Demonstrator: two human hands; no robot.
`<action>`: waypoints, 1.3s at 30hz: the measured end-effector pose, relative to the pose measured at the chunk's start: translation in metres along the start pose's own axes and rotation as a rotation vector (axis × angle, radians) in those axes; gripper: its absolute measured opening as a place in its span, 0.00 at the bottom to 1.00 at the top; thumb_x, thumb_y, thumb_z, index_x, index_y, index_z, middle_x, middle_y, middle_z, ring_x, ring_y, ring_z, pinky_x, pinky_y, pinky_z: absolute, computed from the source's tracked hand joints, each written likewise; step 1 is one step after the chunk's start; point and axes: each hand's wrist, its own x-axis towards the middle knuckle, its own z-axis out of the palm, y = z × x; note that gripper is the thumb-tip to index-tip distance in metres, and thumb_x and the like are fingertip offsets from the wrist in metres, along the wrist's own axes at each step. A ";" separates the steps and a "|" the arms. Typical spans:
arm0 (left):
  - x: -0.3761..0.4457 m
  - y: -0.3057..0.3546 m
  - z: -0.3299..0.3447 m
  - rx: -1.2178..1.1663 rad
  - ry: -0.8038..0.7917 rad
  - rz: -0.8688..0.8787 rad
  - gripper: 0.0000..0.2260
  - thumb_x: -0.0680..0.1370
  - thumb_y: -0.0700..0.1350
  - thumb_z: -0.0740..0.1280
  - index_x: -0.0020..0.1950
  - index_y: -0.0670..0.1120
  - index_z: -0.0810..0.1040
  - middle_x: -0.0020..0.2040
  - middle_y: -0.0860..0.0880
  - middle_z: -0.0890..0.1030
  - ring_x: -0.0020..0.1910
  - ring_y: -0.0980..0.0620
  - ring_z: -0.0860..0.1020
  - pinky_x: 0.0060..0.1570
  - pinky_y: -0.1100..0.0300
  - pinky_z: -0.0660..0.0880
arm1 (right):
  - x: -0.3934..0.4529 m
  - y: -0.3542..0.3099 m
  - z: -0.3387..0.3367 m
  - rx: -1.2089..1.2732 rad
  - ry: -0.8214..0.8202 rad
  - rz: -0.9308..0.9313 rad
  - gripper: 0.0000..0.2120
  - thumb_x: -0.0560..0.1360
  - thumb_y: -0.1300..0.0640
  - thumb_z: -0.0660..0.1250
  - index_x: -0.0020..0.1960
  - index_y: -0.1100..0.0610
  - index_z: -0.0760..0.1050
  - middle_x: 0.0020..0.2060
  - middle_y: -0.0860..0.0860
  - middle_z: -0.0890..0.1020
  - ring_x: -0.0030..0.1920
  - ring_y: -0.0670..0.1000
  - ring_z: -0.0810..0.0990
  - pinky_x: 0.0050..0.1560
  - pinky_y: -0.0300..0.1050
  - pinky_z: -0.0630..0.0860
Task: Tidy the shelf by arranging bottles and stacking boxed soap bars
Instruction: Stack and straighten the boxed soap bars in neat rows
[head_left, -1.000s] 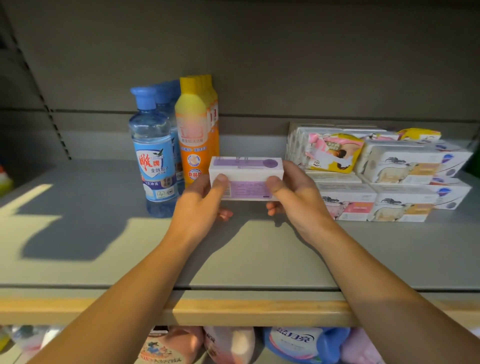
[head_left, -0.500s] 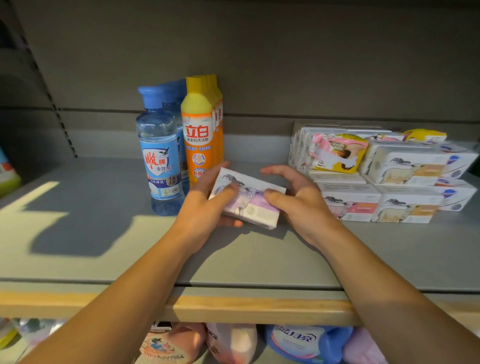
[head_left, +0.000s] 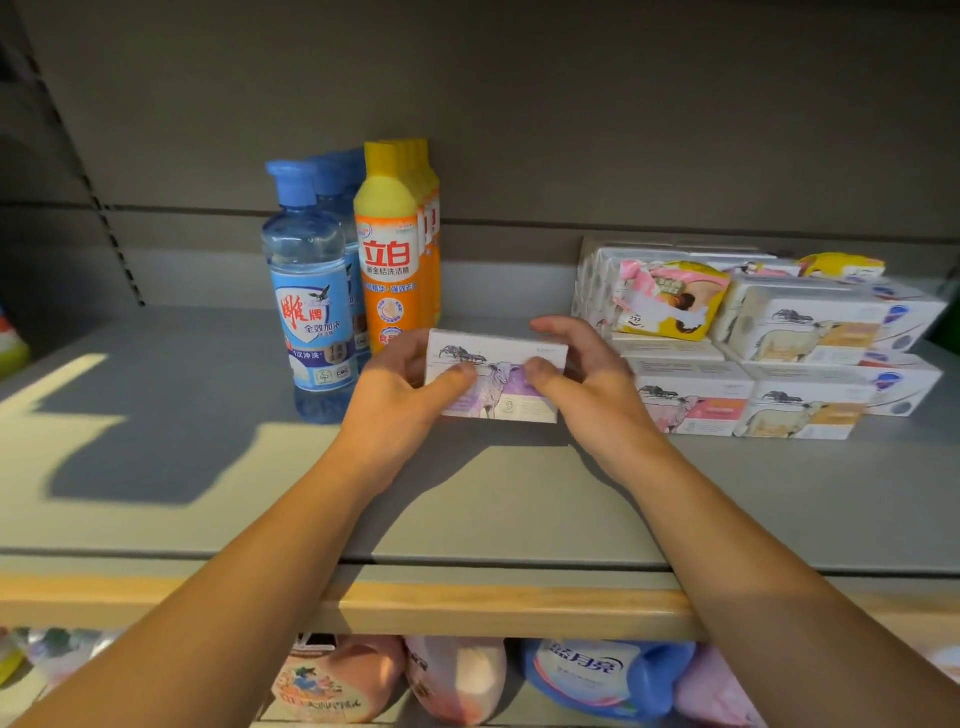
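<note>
The purple-and-white soap box (head_left: 496, 376) showed a sheep picture on its broad face, which was tilted up toward the camera; its long side ran left to right, just in front of the orange bottles (head_left: 397, 244); the left hand (head_left: 400, 400) and right hand (head_left: 587, 384) gripped its two ends, thumbs on the printed face. The orange bottles, yellow-capped, stood upright in a row running back; the clear blue bottles (head_left: 311, 291), blue-capped, stood upright in a row touching them on their left. The stacked soap boxes (head_left: 748, 343), white with pink, orange or blue print, lay flat in two layers well right of the orange bottles; a yellow-and-pink pack (head_left: 670, 299) lay tilted on top of them.
</note>
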 end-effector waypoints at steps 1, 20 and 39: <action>0.000 0.000 0.000 0.040 0.010 -0.008 0.09 0.76 0.42 0.71 0.55 0.50 0.78 0.47 0.55 0.86 0.46 0.56 0.84 0.40 0.66 0.79 | 0.000 0.000 0.001 -0.022 0.024 0.002 0.13 0.76 0.53 0.68 0.54 0.35 0.76 0.51 0.41 0.80 0.45 0.40 0.81 0.41 0.35 0.78; -0.008 -0.007 -0.004 0.812 -0.046 0.065 0.25 0.74 0.50 0.73 0.68 0.49 0.69 0.60 0.48 0.81 0.55 0.49 0.80 0.49 0.58 0.78 | -0.004 -0.002 -0.001 -0.585 -0.095 -0.200 0.18 0.69 0.61 0.74 0.58 0.52 0.79 0.53 0.46 0.76 0.54 0.42 0.73 0.53 0.21 0.61; -0.036 -0.005 -0.060 1.296 -0.251 0.115 0.24 0.72 0.68 0.52 0.52 0.54 0.77 0.50 0.57 0.79 0.50 0.50 0.73 0.50 0.53 0.75 | 0.081 0.032 0.042 -1.187 -0.018 -0.305 0.22 0.76 0.58 0.66 0.69 0.53 0.71 0.61 0.56 0.73 0.59 0.61 0.69 0.60 0.54 0.69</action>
